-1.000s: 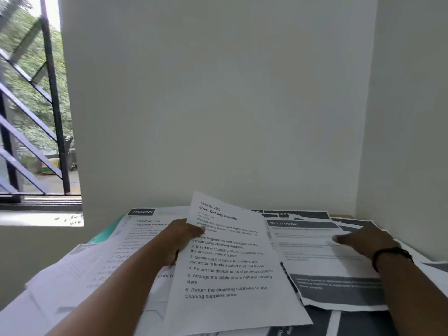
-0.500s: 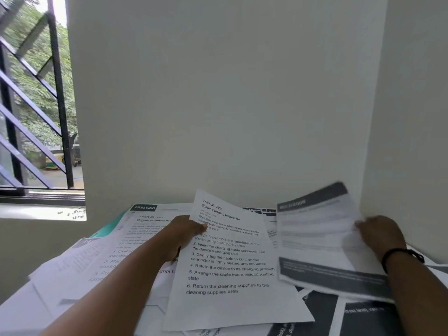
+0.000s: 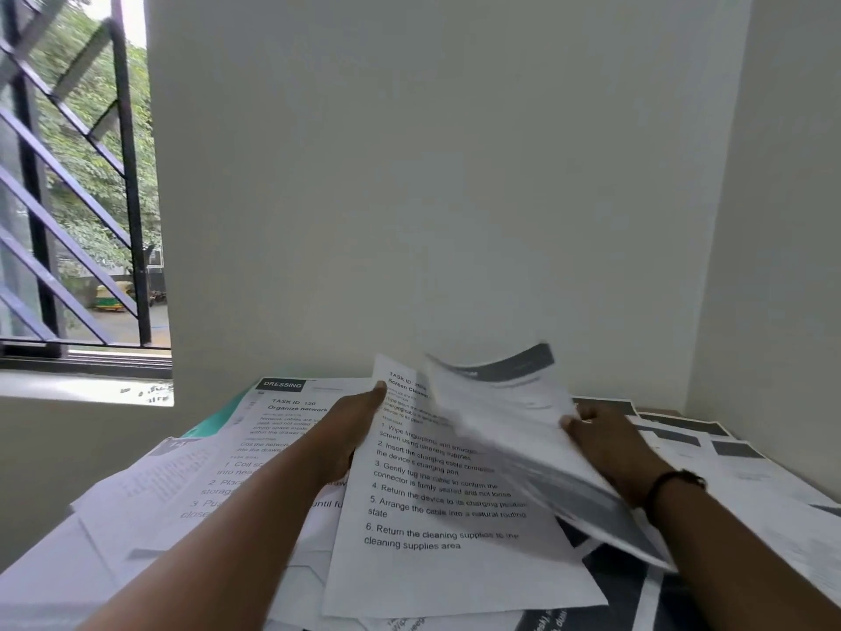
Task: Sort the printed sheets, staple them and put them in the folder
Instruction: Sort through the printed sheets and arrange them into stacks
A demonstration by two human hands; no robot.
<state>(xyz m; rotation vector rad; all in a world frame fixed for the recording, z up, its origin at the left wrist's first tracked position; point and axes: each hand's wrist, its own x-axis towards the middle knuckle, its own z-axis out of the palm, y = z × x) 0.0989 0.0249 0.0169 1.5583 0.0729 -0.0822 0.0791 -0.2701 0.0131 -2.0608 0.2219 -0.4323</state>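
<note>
Left hand (image 3: 350, 430) fingers pinching text sheet (image 3: 437, 516) at its left edge, long axis pointing away; right hand (image 3: 610, 448) fingers grasping blurred, tilted banner sheet (image 3: 509, 421) overlapping its right side.

White sheets (image 3: 437, 516) with black text, dark-grey banded sheet (image 3: 514, 403), teal folder (image 3: 218, 421), black wristband (image 3: 669, 482)

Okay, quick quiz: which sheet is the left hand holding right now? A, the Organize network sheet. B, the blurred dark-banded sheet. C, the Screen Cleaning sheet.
C: the left hand pinches the upper left edge of the Screen Cleaning sheet; the right hand holds the blurred one.
</note>
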